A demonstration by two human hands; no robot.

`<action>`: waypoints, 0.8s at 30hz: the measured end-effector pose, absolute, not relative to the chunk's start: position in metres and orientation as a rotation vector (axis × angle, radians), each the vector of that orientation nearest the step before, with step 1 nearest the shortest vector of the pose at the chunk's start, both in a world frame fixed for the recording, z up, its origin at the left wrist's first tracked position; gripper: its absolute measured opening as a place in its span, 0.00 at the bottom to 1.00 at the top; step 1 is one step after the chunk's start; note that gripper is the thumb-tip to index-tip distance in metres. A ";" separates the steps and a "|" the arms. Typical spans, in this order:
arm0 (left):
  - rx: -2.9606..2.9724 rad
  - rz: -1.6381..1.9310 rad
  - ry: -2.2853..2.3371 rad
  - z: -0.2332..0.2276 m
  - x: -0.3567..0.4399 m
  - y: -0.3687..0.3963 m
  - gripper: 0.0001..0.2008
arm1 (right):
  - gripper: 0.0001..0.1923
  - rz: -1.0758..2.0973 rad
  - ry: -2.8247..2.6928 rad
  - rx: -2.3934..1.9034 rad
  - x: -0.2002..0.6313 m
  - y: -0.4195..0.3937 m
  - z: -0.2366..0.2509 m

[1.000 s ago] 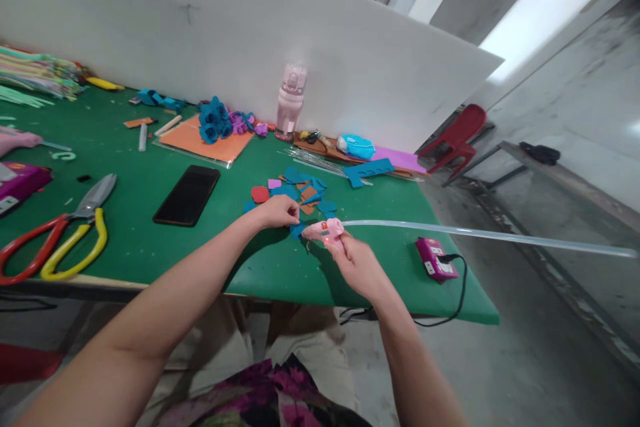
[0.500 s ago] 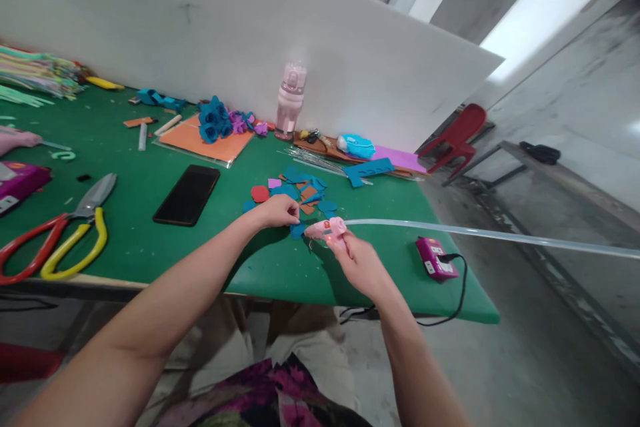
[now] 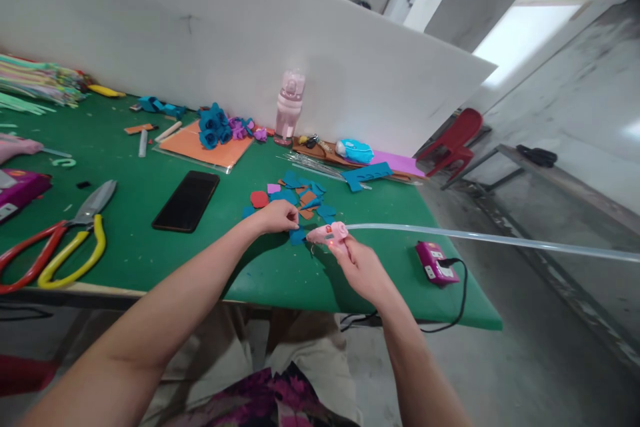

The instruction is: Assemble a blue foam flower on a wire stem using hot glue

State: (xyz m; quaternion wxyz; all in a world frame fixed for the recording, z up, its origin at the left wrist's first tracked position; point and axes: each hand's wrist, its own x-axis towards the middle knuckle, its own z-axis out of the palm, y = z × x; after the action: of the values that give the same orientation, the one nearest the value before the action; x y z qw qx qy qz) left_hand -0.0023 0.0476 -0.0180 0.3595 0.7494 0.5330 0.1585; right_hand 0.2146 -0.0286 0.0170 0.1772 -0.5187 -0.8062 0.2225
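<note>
Pink glue gun [image 3: 327,234] sits dead centre of the frame, gripped in the right hand [image 3: 363,270], fingers wrapped round the handle, a red light glowing on its body. A long clear glue stick [image 3: 480,238] runs out of its back toward the right edge. The nozzle points left at a small blue foam piece [image 3: 298,236] lying on the green bench [image 3: 280,273], and the left hand [image 3: 276,215] is closed in a pinch right over that piece, fingertips touching it.

Compared with 1 second ago, almost nothing has shifted: gun, piece and both hands hold the same spots, only the view has tipped a little. That reads as steady, close work at the nozzle rather than a reach or a put-down.

Just beyond the hands, a scatter of foam scraps [image 3: 300,188], blue, red and brown. To the right, a magenta charger [image 3: 434,263] with a black cable dropping over the bench edge. Left of centre, a black phone [image 3: 187,200]; lower left, red and yellow shears [image 3: 65,240]. Further back, blue foam roses [image 3: 213,125] on an orange sheet [image 3: 200,147], and a pink bottle [image 3: 289,107] against the white board [image 3: 225,33].
</note>
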 end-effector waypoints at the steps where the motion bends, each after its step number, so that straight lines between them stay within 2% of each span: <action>1: 1.924 0.409 1.379 -0.018 -0.002 0.047 0.05 | 0.18 0.629 -2.283 -1.467 0.215 -0.028 0.017; 14: 1.938 0.417 1.361 -0.024 -0.003 0.051 0.06 | 0.17 0.549 -2.275 -1.493 0.217 -0.028 0.018; 24: 1.943 0.420 1.366 -0.025 -0.003 0.051 0.06 | 0.17 0.615 -2.212 -1.501 0.213 -0.031 0.023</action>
State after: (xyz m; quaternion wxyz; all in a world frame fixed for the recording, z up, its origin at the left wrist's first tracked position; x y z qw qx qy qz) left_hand -0.0029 0.0509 -0.0253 0.3567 0.7525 0.5292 0.1628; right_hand 0.2134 -0.0307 0.0231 0.1983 -0.5363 -0.7905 0.2196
